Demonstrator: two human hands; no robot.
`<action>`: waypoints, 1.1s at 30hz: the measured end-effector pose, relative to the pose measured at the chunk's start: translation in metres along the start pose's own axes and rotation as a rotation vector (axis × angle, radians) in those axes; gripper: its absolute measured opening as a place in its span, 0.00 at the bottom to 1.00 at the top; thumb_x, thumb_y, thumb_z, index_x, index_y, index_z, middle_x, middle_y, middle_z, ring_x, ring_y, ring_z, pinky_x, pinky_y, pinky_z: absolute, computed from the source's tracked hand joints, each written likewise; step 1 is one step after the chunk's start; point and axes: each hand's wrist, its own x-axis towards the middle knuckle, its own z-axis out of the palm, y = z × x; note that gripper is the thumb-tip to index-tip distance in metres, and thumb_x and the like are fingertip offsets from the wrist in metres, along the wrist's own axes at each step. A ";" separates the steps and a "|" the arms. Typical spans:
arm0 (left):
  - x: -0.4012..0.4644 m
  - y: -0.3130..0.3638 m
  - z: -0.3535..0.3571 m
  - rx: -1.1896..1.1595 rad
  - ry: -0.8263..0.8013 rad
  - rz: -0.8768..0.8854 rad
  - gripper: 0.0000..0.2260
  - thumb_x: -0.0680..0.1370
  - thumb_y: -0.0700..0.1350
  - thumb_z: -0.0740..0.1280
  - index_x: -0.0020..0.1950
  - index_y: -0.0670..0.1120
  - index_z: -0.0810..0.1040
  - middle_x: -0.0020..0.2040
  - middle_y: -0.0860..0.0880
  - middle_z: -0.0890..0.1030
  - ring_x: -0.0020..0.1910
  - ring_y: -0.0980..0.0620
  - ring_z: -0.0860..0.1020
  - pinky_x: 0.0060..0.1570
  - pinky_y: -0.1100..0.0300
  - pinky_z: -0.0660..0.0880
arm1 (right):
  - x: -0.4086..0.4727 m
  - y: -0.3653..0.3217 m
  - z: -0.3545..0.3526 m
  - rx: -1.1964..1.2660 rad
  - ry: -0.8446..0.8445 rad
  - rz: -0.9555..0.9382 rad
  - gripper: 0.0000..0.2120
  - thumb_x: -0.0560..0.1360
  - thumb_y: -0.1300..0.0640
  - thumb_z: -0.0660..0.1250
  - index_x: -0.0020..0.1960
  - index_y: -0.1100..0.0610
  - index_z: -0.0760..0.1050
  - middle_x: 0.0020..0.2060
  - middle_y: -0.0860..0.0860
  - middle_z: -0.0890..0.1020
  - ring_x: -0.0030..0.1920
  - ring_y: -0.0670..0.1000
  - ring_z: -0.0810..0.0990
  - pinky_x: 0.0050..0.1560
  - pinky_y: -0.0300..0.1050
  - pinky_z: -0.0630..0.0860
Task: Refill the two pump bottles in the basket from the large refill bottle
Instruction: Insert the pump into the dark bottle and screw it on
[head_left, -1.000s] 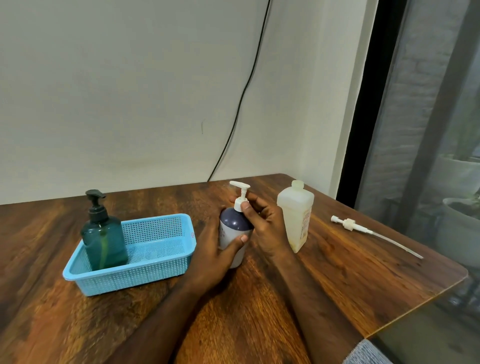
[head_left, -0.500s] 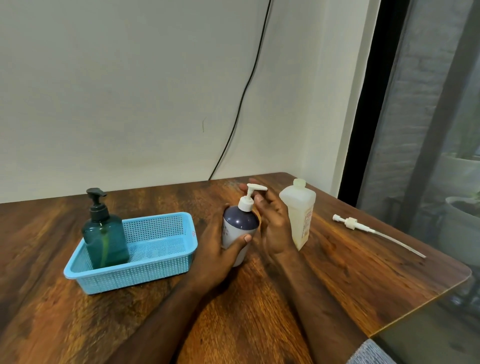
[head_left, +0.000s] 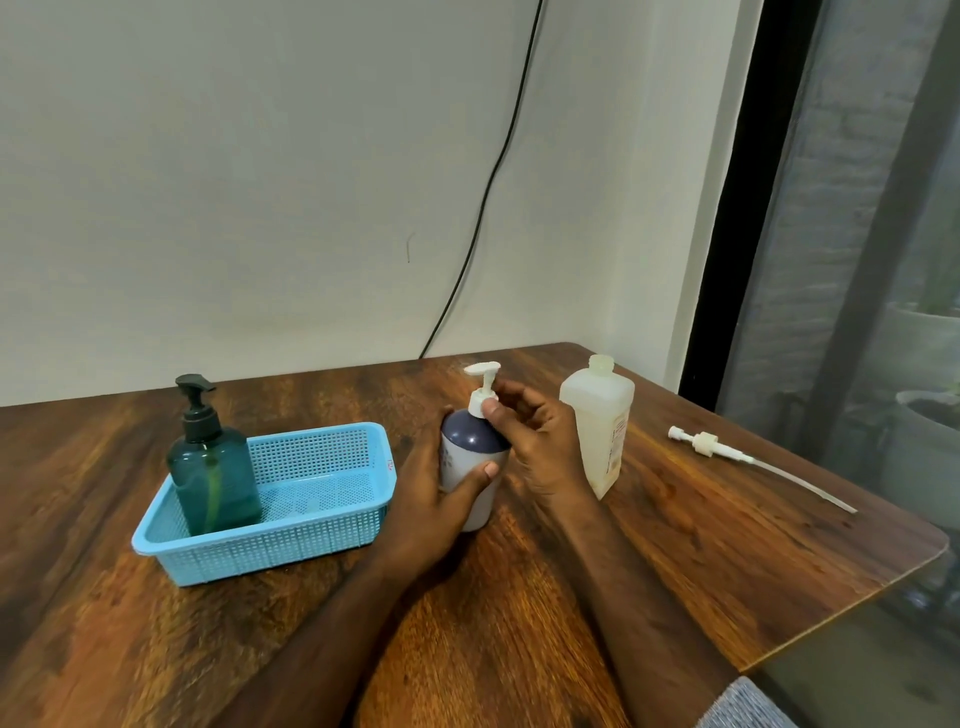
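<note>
A purple-and-white pump bottle (head_left: 474, 467) is found standing upright on the wooden table (head_left: 701, 561), outside and just right of the blue basket (head_left: 291, 545). Its body is gripped by the left hand (head_left: 436, 499), with the thumb wrapped across the near face. Its white pump collar (head_left: 480, 404) is pinched by the fingertips (head_left: 491, 410) of the right hand (head_left: 540, 447); the pump head is seen pointing left. Both hands are thus closed on the same bottle, close together.

A teal pump bottle (head_left: 213, 467) with a black pump is observed upright inside the basket, at its left end. The rest of the basket floor appears unoccupied.

The large refill bottle (head_left: 600, 423), translucent and partly filled with pale liquid, is noted upright just right of the right hand, its neck uncapped. Contact between hand and refill bottle cannot be determined.

A white pump with a long dip tube (head_left: 737, 456) is recorded lying flat on the table, well apart to the right, near the table's right edge.

A black cable (head_left: 488, 197) is seen running down the wall behind the table.
</note>
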 end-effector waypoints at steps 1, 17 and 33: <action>0.000 0.000 0.000 0.000 -0.004 -0.001 0.34 0.74 0.58 0.71 0.77 0.58 0.61 0.68 0.60 0.73 0.63 0.62 0.74 0.60 0.59 0.77 | 0.001 0.001 0.000 -0.060 0.043 -0.020 0.11 0.71 0.62 0.76 0.50 0.50 0.81 0.47 0.48 0.86 0.51 0.50 0.84 0.53 0.48 0.82; -0.001 0.003 -0.002 -0.012 -0.036 -0.011 0.35 0.72 0.59 0.72 0.76 0.58 0.63 0.67 0.60 0.74 0.62 0.63 0.75 0.61 0.58 0.77 | -0.002 0.002 -0.003 0.103 -0.015 0.093 0.12 0.72 0.50 0.72 0.56 0.48 0.81 0.48 0.45 0.86 0.53 0.50 0.84 0.54 0.47 0.81; -0.001 0.003 -0.005 -0.026 -0.049 -0.053 0.34 0.74 0.58 0.72 0.77 0.60 0.61 0.67 0.60 0.73 0.60 0.63 0.75 0.50 0.69 0.75 | 0.000 -0.005 -0.004 -0.051 -0.031 0.010 0.09 0.73 0.63 0.74 0.50 0.51 0.83 0.46 0.49 0.87 0.49 0.49 0.86 0.50 0.43 0.81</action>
